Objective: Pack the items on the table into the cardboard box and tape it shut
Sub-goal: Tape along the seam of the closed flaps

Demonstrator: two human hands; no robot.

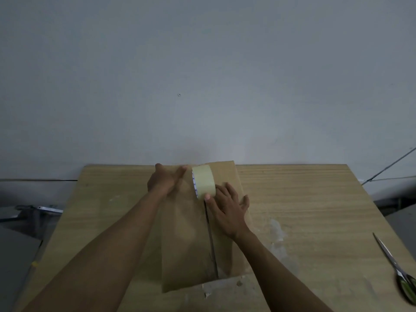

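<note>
The cardboard box [186, 244] lies closed mid-counter [315, 199], its seam untaped. The tape roll [203, 181] stands on its far end. The left hand [166, 179] rests at the far edge, finger position indiscernible. The right hand [227, 210] lies flat, fingers [233, 192] spread, thumb touching the roll. Recommended: anchor the tape end firmly and draw it straight along the seam.

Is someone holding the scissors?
No, the scissors lie by themselves on the table, away from the left hand and right hand, both at the box.
</note>
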